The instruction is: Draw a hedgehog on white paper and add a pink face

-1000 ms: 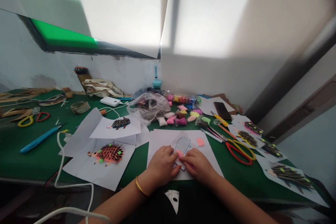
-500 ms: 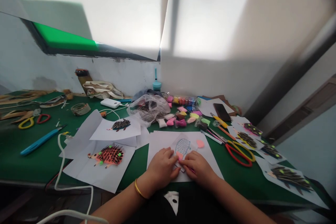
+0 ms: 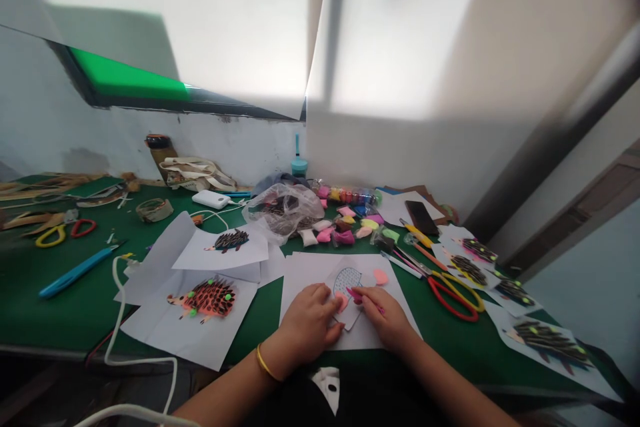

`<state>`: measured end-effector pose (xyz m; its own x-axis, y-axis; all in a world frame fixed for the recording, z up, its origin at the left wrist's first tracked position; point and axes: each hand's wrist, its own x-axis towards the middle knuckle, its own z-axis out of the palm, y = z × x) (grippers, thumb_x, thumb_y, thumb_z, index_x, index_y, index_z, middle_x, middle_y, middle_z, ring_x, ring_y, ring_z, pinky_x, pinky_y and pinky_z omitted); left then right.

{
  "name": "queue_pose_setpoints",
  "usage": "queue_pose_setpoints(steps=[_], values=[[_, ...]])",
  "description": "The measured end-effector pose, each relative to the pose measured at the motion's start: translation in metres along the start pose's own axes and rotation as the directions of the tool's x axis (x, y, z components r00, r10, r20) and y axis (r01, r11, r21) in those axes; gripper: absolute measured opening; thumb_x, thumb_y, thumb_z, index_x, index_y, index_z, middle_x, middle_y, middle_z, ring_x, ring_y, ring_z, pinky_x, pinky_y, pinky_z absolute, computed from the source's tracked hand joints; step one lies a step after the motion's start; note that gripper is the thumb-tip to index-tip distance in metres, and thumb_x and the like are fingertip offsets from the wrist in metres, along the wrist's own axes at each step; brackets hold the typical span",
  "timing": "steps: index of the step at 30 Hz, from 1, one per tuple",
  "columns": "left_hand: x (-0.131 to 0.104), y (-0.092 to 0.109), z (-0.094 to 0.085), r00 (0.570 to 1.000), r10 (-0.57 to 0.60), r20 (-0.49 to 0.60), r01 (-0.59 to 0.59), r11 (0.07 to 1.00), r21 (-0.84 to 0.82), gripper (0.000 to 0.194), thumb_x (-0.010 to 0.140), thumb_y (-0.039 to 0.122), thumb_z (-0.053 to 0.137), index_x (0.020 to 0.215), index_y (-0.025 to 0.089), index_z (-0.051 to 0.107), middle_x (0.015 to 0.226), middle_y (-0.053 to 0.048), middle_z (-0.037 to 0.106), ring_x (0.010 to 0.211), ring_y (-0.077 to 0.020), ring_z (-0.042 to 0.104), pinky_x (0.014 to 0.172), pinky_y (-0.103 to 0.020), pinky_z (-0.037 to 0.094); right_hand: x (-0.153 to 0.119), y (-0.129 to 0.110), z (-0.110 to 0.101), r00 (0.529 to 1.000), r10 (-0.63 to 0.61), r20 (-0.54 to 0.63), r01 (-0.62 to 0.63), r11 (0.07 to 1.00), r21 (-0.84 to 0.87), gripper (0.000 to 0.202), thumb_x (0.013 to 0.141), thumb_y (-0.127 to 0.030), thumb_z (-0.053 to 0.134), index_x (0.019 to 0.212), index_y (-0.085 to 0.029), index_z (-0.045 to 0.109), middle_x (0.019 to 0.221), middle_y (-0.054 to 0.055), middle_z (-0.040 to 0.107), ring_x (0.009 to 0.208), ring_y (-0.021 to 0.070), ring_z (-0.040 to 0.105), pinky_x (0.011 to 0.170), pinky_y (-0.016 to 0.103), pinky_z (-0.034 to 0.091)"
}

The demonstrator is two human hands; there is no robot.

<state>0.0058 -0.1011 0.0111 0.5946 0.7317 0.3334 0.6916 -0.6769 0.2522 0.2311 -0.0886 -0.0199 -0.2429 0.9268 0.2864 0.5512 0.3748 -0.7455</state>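
Note:
White paper lies before me, with a smaller sheet on it bearing a blue dotted hedgehog outline. A piece of pink clay sits at the outline's lower left. My left hand rests on the paper, its fingertips at that clay; whether they grip it cannot be made out. My right hand is closed on a pink tool, whose tip points left toward the clay. Another pink clay lump lies on the paper at the upper right.
Red-and-yellow scissors, pens and a phone lie on the right. Finished hedgehog pictures are on both sides. Colored clay packets and a plastic bag stand behind. A blue cutter is at the left.
My right hand has lifted slightly away from the clay and turned, so the pink tool's tip now shows. My left hand has stayed nearly in place.

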Motion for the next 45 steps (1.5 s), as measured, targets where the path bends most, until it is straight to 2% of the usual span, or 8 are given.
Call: queue_pose_setpoints(steps=[3, 8, 11, 16, 20, 30, 38, 45], values=[[-0.001, -0.002, 0.003, 1.0, -0.004, 0.01, 0.003, 1.0, 0.006, 0.042, 0.083, 0.035, 0.066, 0.123, 0.025, 0.057, 0.12, -0.009, 0.057, 0.113, -0.0288, 0.053, 0.1, -0.047, 0.044, 0.0, 0.0, -0.002, 1.0, 0.013, -0.012, -0.012, 0.998, 0.059, 0.039, 0.094, -0.037, 0.041, 0.12, -0.019, 0.066, 0.111, 0.011, 0.071, 0.104, 0.0253, 0.064, 0.094, 0.043, 0.049], [-0.002, -0.006, 0.007, 0.999, 0.016, 0.05, -0.016, 1.0, -0.004, 0.048, 0.082, 0.037, 0.067, 0.126, 0.022, 0.055, 0.137, -0.011, 0.053, 0.13, -0.0299, 0.046, 0.113, -0.052, 0.031, 0.003, -0.009, -0.007, 0.999, 0.049, -0.014, -0.048, 0.998, 0.051, 0.025, 0.088, -0.038, 0.054, 0.097, -0.02, 0.068, 0.101, 0.008, 0.071, 0.098, 0.0257, 0.064, 0.09, 0.041, 0.05], [-0.002, -0.007, 0.008, 0.998, 0.02, 0.065, -0.019, 1.0, -0.014, 0.047, 0.083, 0.036, 0.066, 0.126, 0.022, 0.054, 0.139, -0.011, 0.053, 0.133, -0.0287, 0.044, 0.115, -0.052, 0.029, 0.004, -0.011, -0.005, 0.999, 0.046, -0.009, -0.045, 0.999, 0.029, 0.019, 0.088, -0.036, 0.053, 0.087, -0.021, 0.065, 0.09, 0.006, 0.069, 0.088, 0.0231, 0.063, 0.081, 0.037, 0.051], [-0.001, -0.007, 0.009, 0.998, -0.004, 0.059, 0.004, 1.0, -0.009, 0.041, 0.091, 0.037, 0.057, 0.128, 0.02, 0.053, 0.139, -0.011, 0.054, 0.132, -0.0247, 0.046, 0.117, -0.05, 0.027, 0.007, -0.009, 0.003, 0.998, 0.065, -0.022, -0.065, 0.998, 0.01, 0.019, 0.086, -0.03, 0.055, 0.1, -0.021, 0.063, 0.092, 0.005, 0.069, 0.087, 0.0214, 0.063, 0.079, 0.034, 0.05], [0.001, -0.007, 0.011, 0.998, -0.027, 0.06, 0.026, 1.0, 0.01, 0.048, 0.092, 0.042, 0.055, 0.133, 0.018, 0.051, 0.137, -0.011, 0.055, 0.129, -0.0248, 0.047, 0.116, -0.048, 0.027, 0.011, -0.01, 0.006, 0.998, 0.069, 0.011, -0.068, 0.997, -0.038, 0.016, 0.087, -0.031, 0.054, 0.09, -0.021, 0.066, 0.089, 0.005, 0.069, 0.083, 0.0216, 0.062, 0.076, 0.034, 0.049], [0.007, -0.004, 0.008, 0.998, -0.017, 0.055, 0.015, 0.999, 0.045, 0.048, 0.088, 0.051, 0.057, 0.124, 0.019, 0.056, 0.124, -0.009, 0.059, 0.116, -0.0273, 0.052, 0.111, -0.048, 0.032, 0.01, -0.006, 0.008, 0.999, 0.05, -0.003, -0.05, 0.998, -0.038, 0.02, 0.088, -0.034, 0.052, 0.093, -0.021, 0.067, 0.092, 0.005, 0.07, 0.087, 0.0222, 0.062, 0.079, 0.034, 0.048], [0.004, -0.004, 0.007, 0.999, 0.03, 0.026, -0.031, 0.999, 0.035, 0.045, 0.09, 0.046, 0.056, 0.13, 0.026, 0.054, 0.132, -0.008, 0.055, 0.121, -0.0262, 0.051, 0.111, -0.047, 0.032, 0.009, -0.005, 0.008, 0.999, 0.043, -0.016, -0.043, 0.998, -0.044, 0.018, 0.087, -0.03, 0.054, 0.092, -0.022, 0.069, 0.092, 0.005, 0.071, 0.088, 0.0226, 0.063, 0.08, 0.035, 0.049], [0.004, -0.005, 0.009, 1.0, -0.006, 0.025, 0.006, 1.0, 0.009, 0.052, 0.089, 0.048, 0.058, 0.134, 0.022, 0.05, 0.134, -0.009, 0.055, 0.124, -0.026, 0.05, 0.113, -0.048, 0.031, 0.008, -0.006, 0.008, 0.999, 0.04, -0.028, -0.042, 0.998, -0.051, 0.019, 0.087, -0.029, 0.053, 0.095, -0.022, 0.07, 0.094, 0.006, 0.071, 0.088, 0.0225, 0.063, 0.08, 0.035, 0.048]])
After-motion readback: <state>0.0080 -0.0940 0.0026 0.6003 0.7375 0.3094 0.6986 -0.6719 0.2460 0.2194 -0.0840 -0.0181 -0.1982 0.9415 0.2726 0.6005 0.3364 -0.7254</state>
